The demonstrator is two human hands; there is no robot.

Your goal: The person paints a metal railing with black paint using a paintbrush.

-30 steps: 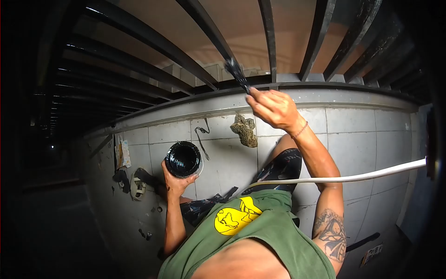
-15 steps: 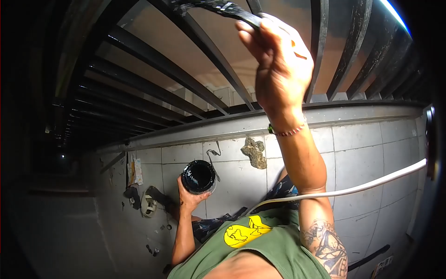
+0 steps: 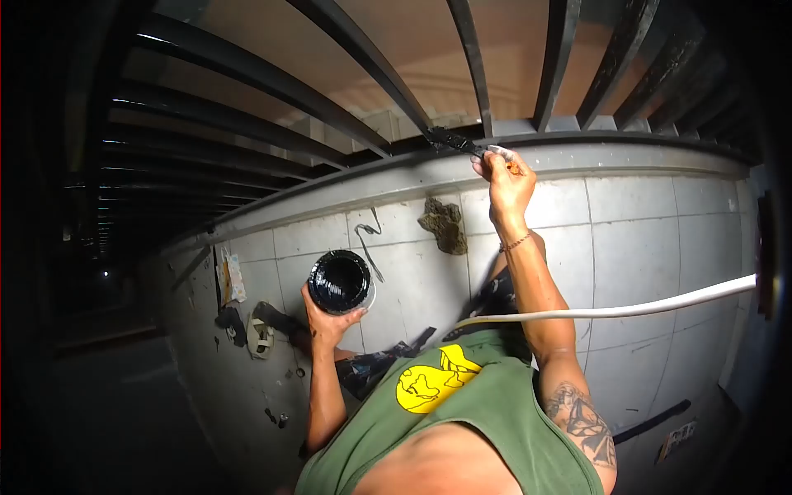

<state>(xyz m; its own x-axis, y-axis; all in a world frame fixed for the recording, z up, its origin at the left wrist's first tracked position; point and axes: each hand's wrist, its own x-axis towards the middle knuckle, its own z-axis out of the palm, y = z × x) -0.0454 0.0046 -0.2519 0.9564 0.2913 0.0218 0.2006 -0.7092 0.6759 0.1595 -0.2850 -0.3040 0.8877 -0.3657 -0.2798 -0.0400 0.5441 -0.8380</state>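
Observation:
My left hand (image 3: 330, 318) is wrapped round the lower side of a round tub (image 3: 340, 282) with glossy black paint inside. In my right hand (image 3: 510, 186) is the handle of a paintbrush (image 3: 452, 142), its bristles coated in black. The brush tip lies at the foot of a dark railing bar (image 3: 375, 70), against the bottom rail. Below that rail runs a grey ledge (image 3: 569, 158).
A brown stained rag (image 3: 444, 224) and a dark thin strip (image 3: 370, 243) lie on the tiled floor (image 3: 631, 239). A white hose (image 3: 627, 312) crosses at the right. Small items, including a pale shoe-like object (image 3: 261, 338), lie at the left.
My right hand has come down with the brush from high on the bars to the bottom rail. The tub in my left hand appears slightly higher in view.

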